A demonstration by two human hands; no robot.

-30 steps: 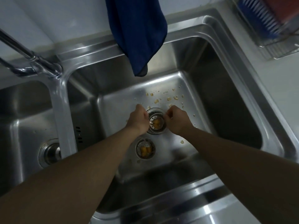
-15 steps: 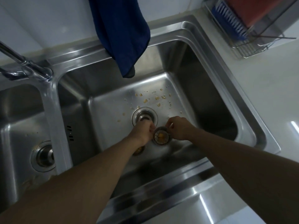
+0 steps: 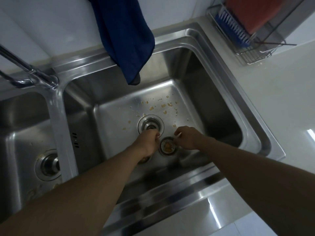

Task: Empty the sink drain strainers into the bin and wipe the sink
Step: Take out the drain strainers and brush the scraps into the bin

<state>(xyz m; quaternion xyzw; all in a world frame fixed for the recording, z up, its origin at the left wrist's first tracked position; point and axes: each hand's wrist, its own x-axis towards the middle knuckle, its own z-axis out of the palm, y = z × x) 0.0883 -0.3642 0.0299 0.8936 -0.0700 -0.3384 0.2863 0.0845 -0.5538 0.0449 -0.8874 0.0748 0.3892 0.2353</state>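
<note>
**A:** so what's parked around the sink [image 3: 210, 92], and is anything in the way?

**B:** A blue cloth [image 3: 124, 36] is draped over the back rim and hangs down into the right basin. The faucet [image 3: 29, 74] is seen at the left, and a wire rack [image 3: 252, 50] with a blue brush [image 3: 231, 29] is set on the counter [image 3: 281, 103]. Food scraps [image 3: 163, 106] are scattered behind the drain opening [image 3: 150, 125]. A second strainer [image 3: 144, 160] is mostly hidden under the left wrist.

**A:** and the strainer itself?

**B:** The strainer [image 3: 167, 147] is held over the basin floor, just in front of the drain. Its rim is pinched by the curled fingers of the left hand [image 3: 148, 142] and the right hand [image 3: 186, 138], one on each side.

**A:** changed from a second ago?

**B:** yep, back then it was sat at the drain. Now it's been pulled nearer and the opening is left bare.
</note>
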